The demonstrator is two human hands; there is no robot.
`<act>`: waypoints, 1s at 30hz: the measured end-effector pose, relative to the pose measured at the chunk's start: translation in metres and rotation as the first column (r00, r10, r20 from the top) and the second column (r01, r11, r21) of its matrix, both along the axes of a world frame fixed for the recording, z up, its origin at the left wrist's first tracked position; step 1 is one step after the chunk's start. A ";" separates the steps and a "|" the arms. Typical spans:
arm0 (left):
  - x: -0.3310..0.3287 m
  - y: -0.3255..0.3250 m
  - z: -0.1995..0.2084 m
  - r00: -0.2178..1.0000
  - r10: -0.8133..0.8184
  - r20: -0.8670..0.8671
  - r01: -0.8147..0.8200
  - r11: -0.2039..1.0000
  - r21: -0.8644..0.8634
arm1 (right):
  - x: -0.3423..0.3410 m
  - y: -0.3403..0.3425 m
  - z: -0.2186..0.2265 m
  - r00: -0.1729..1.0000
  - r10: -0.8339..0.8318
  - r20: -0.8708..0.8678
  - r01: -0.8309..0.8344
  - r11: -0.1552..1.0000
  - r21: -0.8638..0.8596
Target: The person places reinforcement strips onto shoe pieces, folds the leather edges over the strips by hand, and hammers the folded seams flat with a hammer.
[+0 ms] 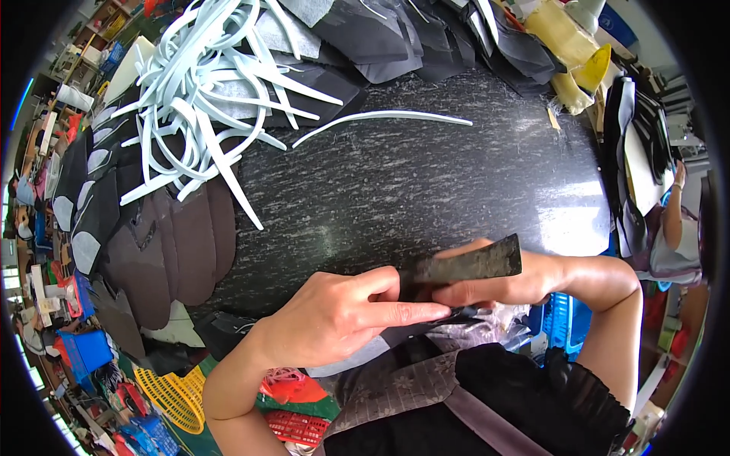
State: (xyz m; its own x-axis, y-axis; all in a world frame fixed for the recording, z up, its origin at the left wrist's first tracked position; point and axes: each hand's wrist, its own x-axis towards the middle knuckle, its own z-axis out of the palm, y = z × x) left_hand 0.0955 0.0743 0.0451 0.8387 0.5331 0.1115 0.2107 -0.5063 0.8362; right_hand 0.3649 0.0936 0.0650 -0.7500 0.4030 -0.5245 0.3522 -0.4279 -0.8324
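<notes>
Near the table's front edge, my right hand [494, 283] is closed around a dark, worn, flared tool [483, 261] that looks like a metal wedge or hammer head. Its narrow end runs leftward into blur and shadow between my hands. My left hand [334, 315] is beside it, index finger stretched toward my right fingertips and the other fingers bent. The left fingers close over something dark that I cannot make out. Black material [460, 313] shows just below the fingertips. On the dark speckled table [426, 175], one pale blue strip [384, 116] lies apart, beyond my hands.
A tangled heap of pale blue strips [194, 99] covers the far left. Brown sole-shaped pieces [141, 258] overlap along the left edge. Black sheet pieces [372, 38] pile at the back. A yellowed container [563, 38] stands far right. Another person's arm [674, 205] shows at right.
</notes>
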 end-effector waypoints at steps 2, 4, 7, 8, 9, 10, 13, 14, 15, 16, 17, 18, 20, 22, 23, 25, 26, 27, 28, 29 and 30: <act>-0.001 0.002 0.002 0.999 -0.005 -0.041 0.005 1.000 0.006 | 0.002 -0.006 0.004 0.998 -0.059 0.017 0.060 0.998 -0.034; -0.002 0.004 0.000 0.999 0.050 -0.005 -0.050 0.994 -0.097 | 0.014 -0.008 0.008 0.996 -0.087 0.003 0.083 0.965 0.249; 0.004 0.009 -0.016 0.881 0.418 -0.220 -0.364 0.898 0.249 | 0.024 -0.014 0.011 0.949 -0.292 0.116 0.046 0.494 0.868; 0.002 0.008 -0.019 0.894 0.418 -0.160 -0.378 0.897 0.228 | 0.029 -0.013 0.010 0.971 -0.215 0.103 -0.015 0.375 0.927; 0.002 0.007 -0.020 0.888 0.429 -0.164 -0.388 0.892 0.231 | 0.031 -0.011 0.008 0.986 -0.133 0.099 -0.064 0.243 0.968; 0.003 0.008 -0.020 0.892 0.423 -0.158 -0.380 0.893 0.242 | 0.025 -0.014 0.009 0.994 -0.037 0.107 -0.102 0.115 0.988; 0.002 0.008 -0.024 0.896 0.431 -0.110 -0.393 0.883 0.257 | -0.008 -0.030 -0.017 0.960 0.193 0.202 -0.164 -0.197 0.967; 0.004 0.009 -0.025 0.896 0.439 -0.065 -0.410 0.876 0.255 | -0.016 -0.033 -0.025 0.959 0.170 0.226 -0.170 -0.289 0.942; 0.006 0.010 -0.025 0.900 0.433 -0.059 -0.405 0.877 0.259 | -0.020 -0.034 -0.033 0.958 0.145 0.248 -0.178 -0.377 0.909; 0.005 0.010 -0.025 0.896 0.436 -0.088 -0.408 0.884 0.228 | -0.023 -0.031 -0.043 0.963 0.162 0.214 -0.141 -0.375 0.916; 0.004 0.009 -0.025 0.892 0.437 -0.114 -0.411 0.890 0.196 | -0.021 -0.031 -0.047 0.962 0.170 0.213 -0.136 -0.378 0.916; 0.004 0.008 -0.027 0.890 0.443 -0.113 -0.416 0.887 0.198 | -0.019 -0.031 -0.048 0.969 0.163 0.186 -0.114 -0.375 0.920; 0.003 0.007 -0.031 0.895 0.442 -0.064 -0.411 0.871 0.270 | -0.018 -0.033 -0.051 0.975 0.153 0.162 -0.094 -0.373 0.923; 0.004 0.004 -0.031 0.895 0.442 -0.058 -0.408 0.865 0.291 | -0.014 -0.036 -0.053 0.977 0.174 0.120 -0.040 -0.404 0.914; 0.005 0.003 -0.031 0.896 0.441 -0.056 -0.405 0.860 0.311 | -0.011 -0.039 -0.053 0.977 0.172 0.127 -0.047 -0.405 0.913; 0.004 0.004 -0.028 0.894 0.446 -0.040 -0.411 0.852 0.324 | -0.001 -0.046 -0.051 0.983 0.163 0.080 -0.007 -0.405 0.914; 0.004 0.005 -0.024 0.894 0.444 -0.063 -0.399 0.852 0.338 | 0.007 -0.047 -0.043 0.977 0.186 0.105 -0.037 -0.335 0.942; 0.005 0.005 -0.024 0.893 0.442 -0.087 -0.387 0.852 0.352 | 0.015 -0.048 -0.035 0.956 0.244 0.161 -0.112 -0.202 0.973; 0.005 0.005 -0.024 0.891 0.445 -0.088 -0.390 0.852 0.349 | 0.024 -0.046 -0.024 0.931 0.303 0.205 -0.197 -0.058 0.979; 0.004 0.006 -0.025 0.897 0.434 -0.083 -0.382 0.856 0.348 | 0.029 -0.044 -0.013 0.900 0.366 0.237 -0.285 0.082 0.955; 0.003 0.007 -0.026 0.902 0.424 -0.080 -0.373 0.860 0.347 | 0.030 -0.041 -0.005 0.917 0.332 0.219 -0.283 0.159 0.946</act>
State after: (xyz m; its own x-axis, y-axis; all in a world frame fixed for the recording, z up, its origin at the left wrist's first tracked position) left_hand 0.0989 0.0813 0.0191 0.5818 0.7824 0.2221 0.5595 -0.5833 0.5889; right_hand 0.3949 0.0522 0.0600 -0.9489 0.3022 0.0911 0.2116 0.8231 -0.5270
